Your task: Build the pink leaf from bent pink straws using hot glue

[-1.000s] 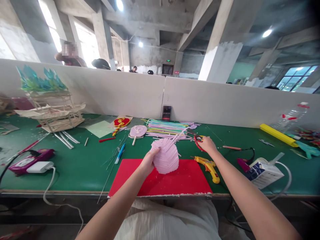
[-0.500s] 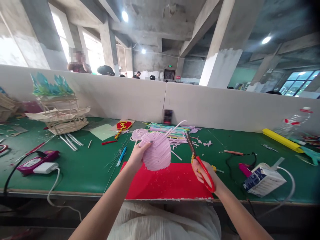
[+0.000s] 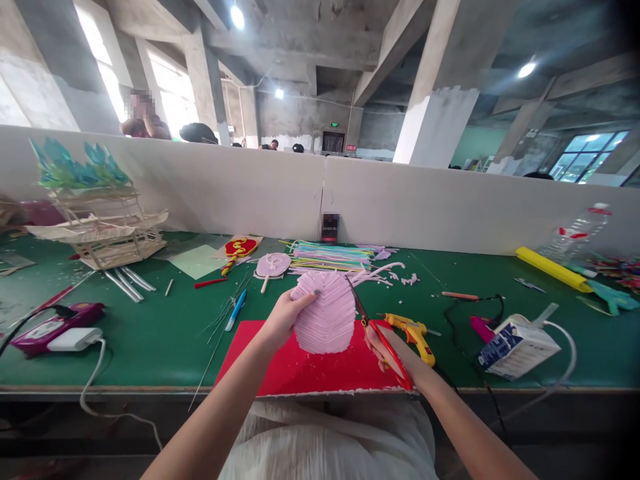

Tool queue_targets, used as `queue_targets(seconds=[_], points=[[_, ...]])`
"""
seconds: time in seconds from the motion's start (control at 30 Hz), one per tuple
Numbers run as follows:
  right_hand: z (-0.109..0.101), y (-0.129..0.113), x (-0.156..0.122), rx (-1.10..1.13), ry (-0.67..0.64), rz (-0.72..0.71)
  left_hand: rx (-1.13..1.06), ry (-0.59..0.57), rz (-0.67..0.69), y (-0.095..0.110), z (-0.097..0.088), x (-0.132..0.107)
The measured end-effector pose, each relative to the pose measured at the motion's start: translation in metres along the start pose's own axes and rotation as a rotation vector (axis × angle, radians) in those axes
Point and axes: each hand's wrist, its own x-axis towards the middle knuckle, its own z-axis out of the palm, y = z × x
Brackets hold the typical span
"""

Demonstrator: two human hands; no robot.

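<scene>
My left hand (image 3: pixel 290 312) pinches the left edge of a pink ribbed oval piece (image 3: pixel 327 320), thumb on its face, raised over a red board (image 3: pixel 295 370). My right hand (image 3: pixel 393 348) is wrapped round the red-handled scissors (image 3: pixel 383 340). Their blades point up and left at the piece's right edge; whether they touch it I cannot tell. A yellow glue gun (image 3: pixel 413 333) lies just beyond my right hand. Behind the piece lie a pile of coloured strips (image 3: pixel 330 257) and a smaller pink round piece with a stick (image 3: pixel 273 267).
At the left stand a stick-built model (image 3: pixel 107 227) and a purple device with a white charger (image 3: pixel 60 327). A carton (image 3: pixel 517 347), a yellow roll (image 3: pixel 553 269) and a plastic bottle (image 3: pixel 580 230) are at the right. A white partition (image 3: pixel 240 190) runs along the back.
The scissors have come left to the pink piece's right edge, uncovering the glue gun. The piece has shifted slightly right and down. The camera view has moved a little too.
</scene>
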Motion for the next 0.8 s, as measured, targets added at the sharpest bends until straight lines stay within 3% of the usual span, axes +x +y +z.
queue_targets(seconds=[0.5,0.8], points=[[-0.001,-0.003,-0.001,0.04,0.027,0.003,0.076,-0.053,-0.024,-0.007,0.005,0.001],[0.003,0.0,0.0,0.01,0.103,0.107,0.079,-0.082,-0.028,-0.013,0.001,0.005]])
